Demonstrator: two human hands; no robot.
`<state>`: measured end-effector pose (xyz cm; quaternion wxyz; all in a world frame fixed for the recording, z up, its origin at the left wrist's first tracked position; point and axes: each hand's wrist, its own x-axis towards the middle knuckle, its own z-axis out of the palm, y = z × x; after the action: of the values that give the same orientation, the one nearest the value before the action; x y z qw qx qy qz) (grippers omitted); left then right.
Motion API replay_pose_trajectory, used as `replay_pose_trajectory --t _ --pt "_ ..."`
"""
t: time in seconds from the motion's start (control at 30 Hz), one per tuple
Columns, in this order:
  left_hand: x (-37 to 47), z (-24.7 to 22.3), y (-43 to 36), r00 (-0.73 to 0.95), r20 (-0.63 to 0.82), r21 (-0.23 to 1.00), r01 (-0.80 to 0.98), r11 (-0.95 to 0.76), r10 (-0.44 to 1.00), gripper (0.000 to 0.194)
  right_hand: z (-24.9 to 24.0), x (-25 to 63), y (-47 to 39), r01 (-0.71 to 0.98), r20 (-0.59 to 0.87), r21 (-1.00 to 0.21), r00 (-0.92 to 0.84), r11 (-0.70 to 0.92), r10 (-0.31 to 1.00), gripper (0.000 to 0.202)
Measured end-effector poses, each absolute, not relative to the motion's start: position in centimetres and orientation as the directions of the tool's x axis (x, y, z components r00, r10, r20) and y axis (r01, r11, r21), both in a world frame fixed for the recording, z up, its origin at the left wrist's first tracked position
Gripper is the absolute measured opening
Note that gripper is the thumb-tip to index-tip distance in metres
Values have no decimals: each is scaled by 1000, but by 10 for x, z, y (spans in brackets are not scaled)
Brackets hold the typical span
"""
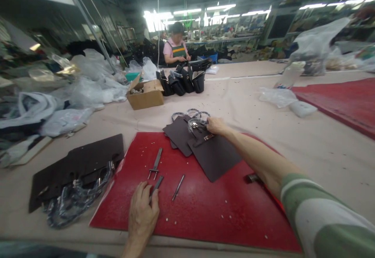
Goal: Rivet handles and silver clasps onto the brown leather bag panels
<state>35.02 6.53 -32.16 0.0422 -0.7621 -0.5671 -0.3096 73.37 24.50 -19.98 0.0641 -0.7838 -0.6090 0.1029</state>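
My left hand (143,208) rests on the red board (205,215), its fingers closed around a dark metal tool (156,185). Just above it lies a pronged metal tool (158,159), and a thin metal rod (178,187) is to its right. My right hand (215,126) reaches to the board's far edge, fingers closed at the plastic-wrapped handle (197,123) of a dark brown panel (215,158). More brown panels (179,132) lie partly beneath that one. What exactly the right fingertips pinch is small and partly hidden.
Dark panels with wrapped handles (79,172) lie left. Beyond are a cardboard box (146,95), black bags (183,82) and a seated person (176,49). A second red board (342,97) is at right. A dark cylindrical tool (251,178) lies under my right forearm.
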Motion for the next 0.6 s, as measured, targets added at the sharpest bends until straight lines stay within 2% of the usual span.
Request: replay_pose_trajectory --t 0.27,0.33,0.37,0.43,0.5,0.53,0.6 --pt "351 -310 64 167 492 309 884 -351 854 30 -148 785 190 829 -39 -412 398 -378 916 14" --pt "351 -309 64 167 488 314 882 -350 857 30 -141 789 153 753 -28 -523 452 -399 891 13" --pt "351 -308 64 166 486 316 882 -350 858 30 -143 786 130 692 -19 -611 474 -386 880 12" --pt "350 -307 63 169 485 316 881 -352 858 29 -156 768 78 323 -13 -922 522 -212 853 16" --pt "348 -307 62 175 496 315 876 -364 850 29 -181 737 23 28 -52 -997 523 -78 851 24" --pt "348 -306 62 182 506 316 870 -378 843 28 -195 719 -4 -42 -71 -997 530 -57 845 27" --pt "348 -303 59 198 536 318 853 -414 821 28 -225 681 -51 -70 -70 -997 612 -34 788 30"
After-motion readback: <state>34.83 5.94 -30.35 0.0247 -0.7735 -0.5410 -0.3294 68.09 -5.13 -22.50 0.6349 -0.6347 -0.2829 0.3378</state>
